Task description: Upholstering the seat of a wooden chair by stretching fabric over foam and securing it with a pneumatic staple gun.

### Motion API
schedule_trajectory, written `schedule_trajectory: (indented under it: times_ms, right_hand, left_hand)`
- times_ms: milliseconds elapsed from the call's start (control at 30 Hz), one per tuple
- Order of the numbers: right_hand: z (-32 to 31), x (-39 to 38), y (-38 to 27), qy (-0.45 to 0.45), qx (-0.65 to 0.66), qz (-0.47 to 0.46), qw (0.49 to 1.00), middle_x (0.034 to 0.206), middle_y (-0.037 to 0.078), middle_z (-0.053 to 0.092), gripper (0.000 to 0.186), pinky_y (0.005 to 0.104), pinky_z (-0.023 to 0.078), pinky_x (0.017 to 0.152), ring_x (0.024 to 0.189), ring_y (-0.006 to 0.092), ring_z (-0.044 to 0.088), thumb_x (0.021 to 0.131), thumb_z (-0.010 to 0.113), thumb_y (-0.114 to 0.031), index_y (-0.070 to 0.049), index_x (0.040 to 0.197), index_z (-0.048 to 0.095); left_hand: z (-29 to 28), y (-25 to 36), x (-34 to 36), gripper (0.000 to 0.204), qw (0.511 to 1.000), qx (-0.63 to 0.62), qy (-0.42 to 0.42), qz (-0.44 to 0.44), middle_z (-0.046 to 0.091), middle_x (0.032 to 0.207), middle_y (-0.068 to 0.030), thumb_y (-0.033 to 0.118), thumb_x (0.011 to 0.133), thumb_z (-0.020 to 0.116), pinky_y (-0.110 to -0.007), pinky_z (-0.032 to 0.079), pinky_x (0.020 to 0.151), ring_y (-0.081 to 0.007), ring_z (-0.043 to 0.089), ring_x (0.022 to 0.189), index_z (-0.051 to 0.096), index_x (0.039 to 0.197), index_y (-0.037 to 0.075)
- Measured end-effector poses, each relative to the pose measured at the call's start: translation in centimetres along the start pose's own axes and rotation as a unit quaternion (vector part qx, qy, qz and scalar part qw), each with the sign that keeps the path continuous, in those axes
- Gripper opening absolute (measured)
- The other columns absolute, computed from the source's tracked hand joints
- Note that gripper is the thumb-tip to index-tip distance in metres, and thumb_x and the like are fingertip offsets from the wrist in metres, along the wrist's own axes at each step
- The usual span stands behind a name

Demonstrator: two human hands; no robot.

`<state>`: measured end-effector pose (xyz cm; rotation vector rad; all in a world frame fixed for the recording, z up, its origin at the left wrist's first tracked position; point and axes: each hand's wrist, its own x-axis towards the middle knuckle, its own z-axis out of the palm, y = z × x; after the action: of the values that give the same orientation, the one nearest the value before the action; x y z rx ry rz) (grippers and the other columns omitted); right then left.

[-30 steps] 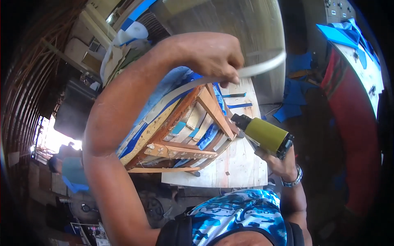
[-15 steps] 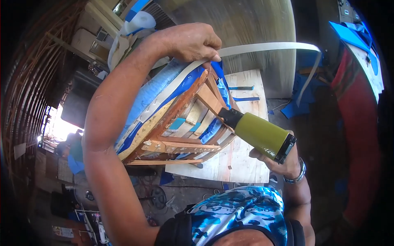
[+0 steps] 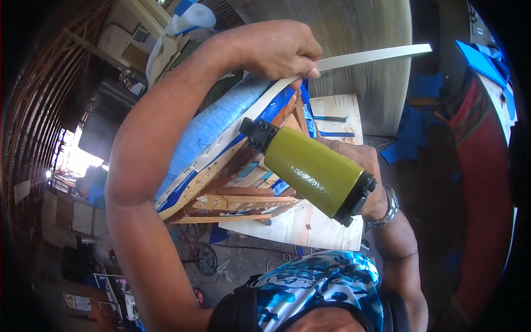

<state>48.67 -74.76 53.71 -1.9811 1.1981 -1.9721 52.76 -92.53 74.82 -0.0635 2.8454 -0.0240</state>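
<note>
My left hand [image 3: 287, 51] pinches a white flat strip [image 3: 379, 56] at the upper corner of a wooden furniture frame [image 3: 249, 202]. The strip's loose end sticks out to the right; its other part runs down the frame's edge over blue fabric [image 3: 221, 118], with staples along it. In my right hand [image 3: 365, 157] is an olive-green staple gun [image 3: 312, 169] with black ends. Its nose is over the strip, part-way along the edge; whether it touches I cannot tell. The gun's body hides part of the frame and most of my right fingers.
The frame rests on a pale plywood board [image 3: 326, 227], where a blue-handled tool [image 3: 332, 118] lies. Behind stands a large plastic-wrapped panel [image 3: 359, 27]. Blue fabric scraps [image 3: 406, 146] lie on the floor at right, near a red cloth-covered piece [image 3: 481, 182].
The staple gun has moved left and up, from the frame's inner side to over the strip. My left hand has shifted slightly up and right, and the strip's loose end now points straighter.
</note>
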Motion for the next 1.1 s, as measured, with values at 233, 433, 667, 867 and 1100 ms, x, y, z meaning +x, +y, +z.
schedule_trajectory:
  times_ms: [233, 433, 667, 867, 1100]
  right_hand:
    - [0.2, 0.1, 1.1, -0.015, -0.044, -0.013, 0.999, 0.093, 0.021, 0.077, 0.066, 0.0378, 0.060, 0.073, 0.079, 0.0331, 0.078, 0.079, 0.085, -0.034, 0.004, 0.130, 0.066]
    - [0.2, 0.4, 0.6, -0.020, -0.047, -0.007, 0.999, 0.095, 0.022, 0.077, 0.068, 0.0357, 0.061, 0.075, 0.081, 0.0327, 0.079, 0.079, 0.085, -0.038, 0.004, 0.130, 0.066]
    - [1.1, 0.0, -0.7, -0.003, -0.025, 0.059, 0.998, 0.096, 0.014, 0.078, 0.066, 0.0307, 0.060, 0.073, 0.083, 0.0241, 0.079, 0.069, 0.095, -0.028, 0.002, 0.122, 0.070]
    - [0.7, 0.0, -1.3, -0.006, -0.075, 0.082, 0.994, 0.097, 0.008, 0.077, 0.066, 0.0294, 0.058, 0.072, 0.086, 0.0189, 0.077, 0.062, 0.101, -0.022, -0.003, 0.118, 0.071]
    - [0.9, 0.2, -0.9, -0.030, 0.046, 0.114, 0.992, 0.103, 0.024, 0.077, 0.063, 0.0353, 0.062, 0.079, 0.087, 0.0299, 0.080, 0.078, 0.087, -0.031, 0.006, 0.125, 0.067]
  left_hand:
    - [0.6, -0.5, 0.2, 0.034, 1.000, 0.007, 0.007, -0.013, 0.066, 0.065, -0.0078, 0.029, 0.103, 0.063, -0.033, 0.052, 0.055, -0.0136, 0.064, 0.057, 0.072, 0.083, 0.002]
    - [0.6, -1.1, 0.3, 0.034, 1.000, -0.005, 0.003, -0.002, 0.067, 0.066, -0.0085, 0.031, 0.102, 0.064, -0.033, 0.053, 0.056, -0.0147, 0.064, 0.057, 0.074, 0.086, 0.002]
    - [1.0, -1.1, 0.3, 0.032, 0.999, 0.032, 0.009, 0.002, 0.068, 0.068, -0.0093, 0.028, 0.101, 0.064, -0.033, 0.055, 0.057, -0.0151, 0.066, 0.058, 0.075, 0.090, 0.000]
    - [-0.3, 0.5, -0.1, 0.030, 1.000, -0.009, -0.006, -0.014, 0.069, 0.071, -0.0123, 0.025, 0.098, 0.066, -0.036, 0.053, 0.062, -0.0198, 0.067, 0.064, 0.073, 0.089, -0.003]
    - [-1.3, -0.1, 0.0, 0.029, 0.997, -0.062, -0.038, 0.030, 0.072, 0.076, -0.0206, 0.016, 0.095, 0.064, -0.042, 0.055, 0.070, -0.0296, 0.073, 0.073, 0.070, 0.086, -0.011]
